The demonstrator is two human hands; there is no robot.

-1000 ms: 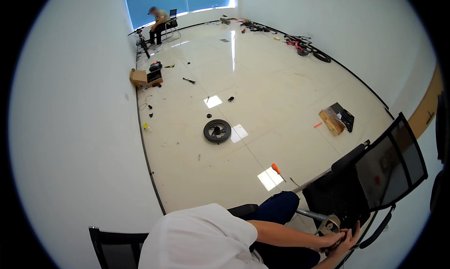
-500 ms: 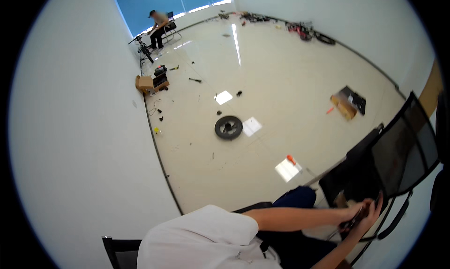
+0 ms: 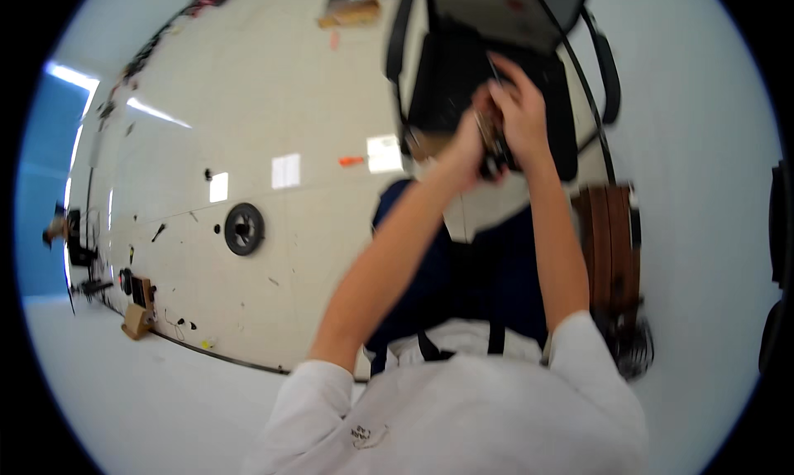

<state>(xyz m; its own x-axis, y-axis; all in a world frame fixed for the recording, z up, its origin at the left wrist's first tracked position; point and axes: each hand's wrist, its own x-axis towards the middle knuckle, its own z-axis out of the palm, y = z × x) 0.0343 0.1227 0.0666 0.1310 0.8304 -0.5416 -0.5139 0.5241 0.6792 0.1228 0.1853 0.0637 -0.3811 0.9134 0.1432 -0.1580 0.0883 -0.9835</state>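
Note:
Both hands meet in front of me, over the seat of a black office chair (image 3: 438,82). My left hand (image 3: 468,148) is closed around a small dark part (image 3: 494,151) with a brownish side; motion blur hides its exact kind. Closed against the same part from the other side is my right hand (image 3: 523,115), its fingers bent over the top. A thin dark rod (image 3: 495,68) sticks up by the right fingertips; whether it belongs to the part cannot be told.
A brown case (image 3: 608,251) stands by my right leg. On the tiled floor to the left lie a black wheel (image 3: 256,228), an orange object (image 3: 351,161) and small loose parts. Farther off are a cardboard box (image 3: 136,320) and a seated person (image 3: 78,239).
My view has swung right and down, bringing the chair and hands near the centre. Both hands still hold the small dark part together.

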